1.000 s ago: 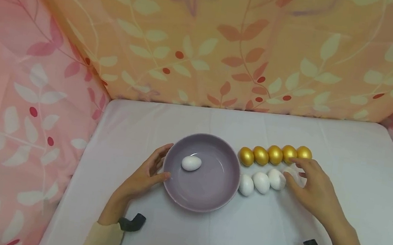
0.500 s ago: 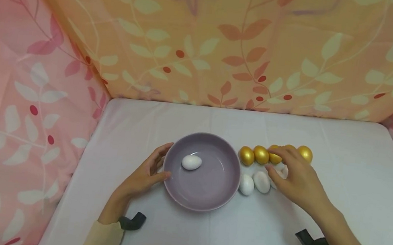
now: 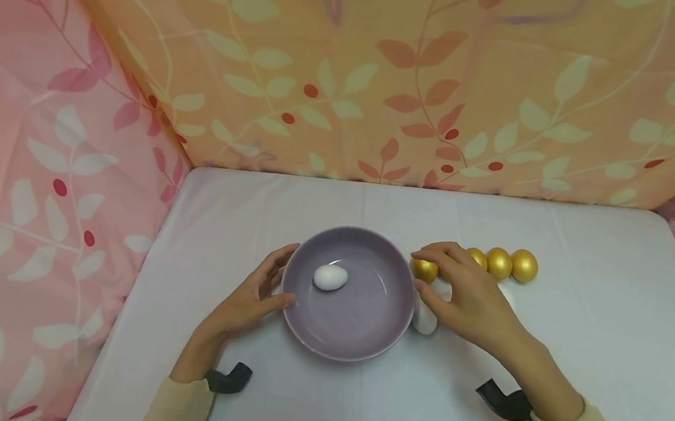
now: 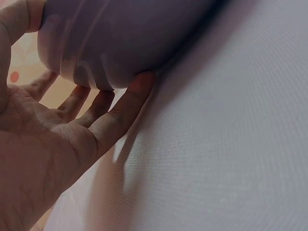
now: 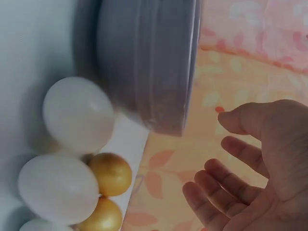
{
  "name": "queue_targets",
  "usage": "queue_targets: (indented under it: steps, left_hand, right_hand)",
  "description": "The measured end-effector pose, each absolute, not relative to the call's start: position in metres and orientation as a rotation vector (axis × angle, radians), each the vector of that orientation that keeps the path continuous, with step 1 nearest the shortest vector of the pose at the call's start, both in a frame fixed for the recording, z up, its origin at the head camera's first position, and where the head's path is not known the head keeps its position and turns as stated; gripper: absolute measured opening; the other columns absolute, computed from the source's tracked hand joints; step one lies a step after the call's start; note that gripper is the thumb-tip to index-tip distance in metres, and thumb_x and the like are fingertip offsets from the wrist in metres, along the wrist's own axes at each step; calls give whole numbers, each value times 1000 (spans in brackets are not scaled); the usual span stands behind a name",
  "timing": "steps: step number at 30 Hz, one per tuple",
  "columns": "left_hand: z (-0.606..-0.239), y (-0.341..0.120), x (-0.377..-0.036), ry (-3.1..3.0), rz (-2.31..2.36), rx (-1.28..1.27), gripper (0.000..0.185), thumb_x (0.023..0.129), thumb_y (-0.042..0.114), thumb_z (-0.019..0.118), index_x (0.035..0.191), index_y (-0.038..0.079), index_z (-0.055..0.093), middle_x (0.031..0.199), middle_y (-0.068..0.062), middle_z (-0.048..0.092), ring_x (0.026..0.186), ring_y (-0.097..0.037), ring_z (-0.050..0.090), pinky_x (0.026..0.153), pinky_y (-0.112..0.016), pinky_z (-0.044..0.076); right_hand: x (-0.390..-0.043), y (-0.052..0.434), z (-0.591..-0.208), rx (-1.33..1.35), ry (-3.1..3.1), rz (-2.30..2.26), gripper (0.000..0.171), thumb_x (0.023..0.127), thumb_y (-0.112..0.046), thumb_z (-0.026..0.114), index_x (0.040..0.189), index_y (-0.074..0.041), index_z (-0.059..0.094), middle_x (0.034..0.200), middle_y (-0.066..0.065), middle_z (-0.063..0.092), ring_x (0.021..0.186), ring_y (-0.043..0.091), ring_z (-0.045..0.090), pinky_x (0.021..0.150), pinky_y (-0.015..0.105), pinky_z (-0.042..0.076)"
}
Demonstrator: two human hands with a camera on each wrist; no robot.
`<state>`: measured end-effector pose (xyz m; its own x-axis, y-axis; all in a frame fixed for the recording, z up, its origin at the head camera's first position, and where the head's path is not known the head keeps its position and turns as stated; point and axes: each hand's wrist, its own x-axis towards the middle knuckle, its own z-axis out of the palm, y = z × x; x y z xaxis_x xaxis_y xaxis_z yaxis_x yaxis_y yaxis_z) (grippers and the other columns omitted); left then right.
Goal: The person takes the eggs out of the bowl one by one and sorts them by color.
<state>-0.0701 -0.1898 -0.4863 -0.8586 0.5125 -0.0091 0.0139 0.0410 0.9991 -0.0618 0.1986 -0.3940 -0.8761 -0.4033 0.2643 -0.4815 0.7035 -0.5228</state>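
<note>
A white egg [image 3: 330, 278] lies inside a purple bowl [image 3: 344, 333] on the table. At the bowl's left side my left hand [image 3: 253, 296] holds it, the thumb at the rim and the fingers along the outer wall. Just right of the bowl, my right hand [image 3: 468, 298] hovers above the egg rows with bent, parted fingers and nothing between them. Below it a white egg [image 5: 78, 114] sits close to the bowl, with another white egg [image 5: 57, 188] beside it. Behind them runs a row of golden eggs [image 3: 499, 263], partly covered by the hand.
White cloth covers the table [image 3: 265, 404]. An orange patterned curtain [image 3: 360, 67] hangs behind the table's back edge, and a pink patterned curtain [image 3: 19, 202] stands along the left. Each wrist carries a black mount [image 3: 506, 401].
My right hand has moved left over the egg rows, from the far end to beside the bowl. The left hand, bowl and egg inside stay where they were.
</note>
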Motion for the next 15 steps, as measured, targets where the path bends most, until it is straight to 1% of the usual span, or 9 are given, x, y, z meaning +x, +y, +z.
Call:
queue_targets:
  steps: [3,6,8,10,13,15]
  left_hand:
    - [-487,-190,-70,1961,1874,533,83,99,7,72,167,23,27,169,-10,33,161,-31,27,122,-12,30]
    - [-487,-191,-71,1968,1868,532,83,99,7,72,167,23,27,169,-10,33,162,-32,26,121,-12,30]
    - [-487,-190,-71,1973,1864,530,83,99,7,72,167,24,27,169,-10,34,162,-33,26,121,-12,30]
    - [-487,-190,-71,1976,1861,531,83,99,7,72,167,24,27,169,-9,34,162,-33,26,121,-12,30]
    - [-487,-190,-71,1980,1858,532,83,99,8,72,167,25,27,169,-8,34,162,-33,26,121,-12,30]
    - [-486,-190,-70,1980,1859,528,83,99,8,73,166,25,28,169,-8,34,162,-33,26,121,-12,30]
  right_hand:
    - [-65,191,-392,781,-2775,937,41,91,-11,81,131,-10,70,130,6,67,120,26,68,96,49,60]
    - [-70,182,-389,830,-2771,948,41,92,-13,82,131,-10,70,131,6,67,119,25,67,96,46,60]
    - [-73,176,-387,867,-2777,932,40,93,-16,81,131,-12,70,130,4,67,110,23,68,91,42,60]
    - [-76,170,-384,899,-2782,914,39,94,-19,80,131,-14,70,130,2,67,97,21,69,82,37,59]
    - [-80,162,-381,953,-2784,905,36,96,-21,78,131,-17,69,129,0,67,99,19,68,83,36,58]
    - [-84,157,-379,986,-2785,922,35,97,-21,77,130,-17,69,128,0,67,107,18,68,91,39,60]
